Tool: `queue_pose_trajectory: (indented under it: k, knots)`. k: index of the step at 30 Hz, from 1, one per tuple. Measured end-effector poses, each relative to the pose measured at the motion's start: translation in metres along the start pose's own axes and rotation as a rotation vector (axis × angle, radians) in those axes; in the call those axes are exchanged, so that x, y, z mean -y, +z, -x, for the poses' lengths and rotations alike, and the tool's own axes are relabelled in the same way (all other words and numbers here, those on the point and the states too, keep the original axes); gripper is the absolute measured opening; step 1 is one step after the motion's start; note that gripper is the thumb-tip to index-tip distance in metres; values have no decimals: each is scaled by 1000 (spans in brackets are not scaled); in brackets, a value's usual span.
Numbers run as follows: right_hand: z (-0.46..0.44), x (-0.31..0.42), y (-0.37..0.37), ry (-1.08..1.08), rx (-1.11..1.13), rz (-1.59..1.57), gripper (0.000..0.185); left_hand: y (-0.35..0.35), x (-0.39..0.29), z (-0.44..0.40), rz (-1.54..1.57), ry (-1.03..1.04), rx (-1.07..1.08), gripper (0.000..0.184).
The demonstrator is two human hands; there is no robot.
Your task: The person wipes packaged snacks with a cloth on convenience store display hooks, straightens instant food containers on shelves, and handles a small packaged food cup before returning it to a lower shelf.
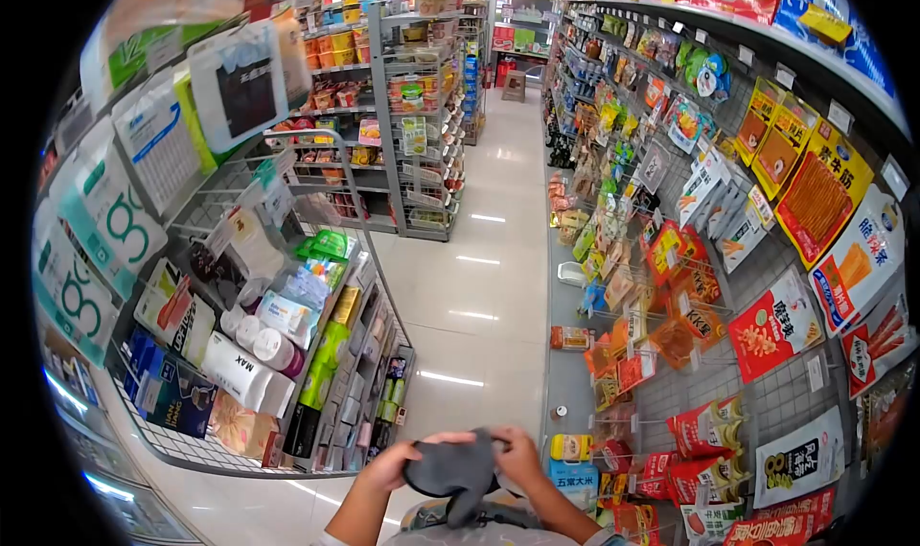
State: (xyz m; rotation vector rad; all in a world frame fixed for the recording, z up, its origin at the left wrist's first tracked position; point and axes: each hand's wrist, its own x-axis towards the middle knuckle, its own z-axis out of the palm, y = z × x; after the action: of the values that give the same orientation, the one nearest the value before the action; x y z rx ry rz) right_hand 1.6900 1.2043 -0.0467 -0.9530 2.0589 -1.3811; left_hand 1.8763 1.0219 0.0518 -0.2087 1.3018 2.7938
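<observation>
A gray cloth (446, 471) hung between two bare hands above the aisle of a shop, near the person's body, the left hand (391, 464) pinching one edge and the right hand (517, 458) closed on the opposite side. Its lower end dangled free; a loosened grip on either side could have let it sag or drop to the glossy floor (470, 340). The right hand was near the goods on that side, and an elbow swung wide might have knocked the yellow tub (571, 447) or tugged at the red snack packets (709, 426) beyond. What the tub held could not be made out. Across the aisle, a wire basket (230, 470) was crowded with white-lidded tubs (273, 345), a white pack (235, 369) marked "MAX" and a dark blue box (182, 397); packed so closely, one piece pulled out could have toppled its neighbors. Farther out, sealed snack bags (819, 191) lined the right-hand wall, and loaded shelves (417, 115) stood at the back left.
</observation>
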Motion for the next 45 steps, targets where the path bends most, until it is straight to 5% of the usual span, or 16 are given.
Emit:
queue_pose_trajectory:
  k: [2, 3, 5, 7, 9, 11, 12, 15, 18, 20, 27, 29, 35, 37, 43, 45]
  knots:
    - [-25, -3, -33, 126, -170, -321, 20, 1, -12, -34, -634, -24, 53, 62]
    - [-40, -3, -50, 164, -211, -602, 18, 8, -18, -50, -647, -22, 57, 62]
    - [-57, 12, -81, 79, -172, -779, 17, 25, -29, -79, -1133, 125, -192, 50]
    - [-69, 2, -101, -181, 103, -990, 16, 10, -23, -105, -1262, -11, -270, 41]
    - [-75, 3, -117, -169, 191, -1080, 16, 8, -20, -124, -1427, 435, -726, 31]
    - [-90, -2, -135, -166, 741, -790, 15, 0, -22, -138, -1221, 545, -814, 24]
    - [-100, -10, -130, -399, 797, -512, 19, -4, -27, -138, -1166, 525, -854, 23]
    - [-105, -42, -105, -275, 1051, 48, 24, 1, -42, -149, -1140, 553, -885, 19]
    - [-106, -33, -94, -123, 945, -101, 38, 24, -53, -171, -1385, 268, -559, 19]
    - [-120, -30, -99, 116, 872, -339, 74, 20, -38, -187, -1439, 119, -514, 22]
    - [-187, -19, -108, -30, 550, -180, 90, -24, -46, -244, -1574, -125, -342, 34]
    - [-214, -16, -102, -97, 669, -229, 88, -44, -58, -269, -1567, -95, -277, 34]
    - [-296, -37, -94, -115, 181, -40, 69, -79, -124, -345, -1503, 48, -269, 30]
    - [-340, -41, -102, 171, 233, -133, 63, -104, -147, -358, -1407, 150, -300, 28]
    - [-437, -23, -118, -103, 415, 283, 35, -178, -214, -366, -1219, 293, -435, 25]
    - [-459, -5, -120, -106, 739, 168, 41, -195, -229, -374, -859, 211, -462, 27]
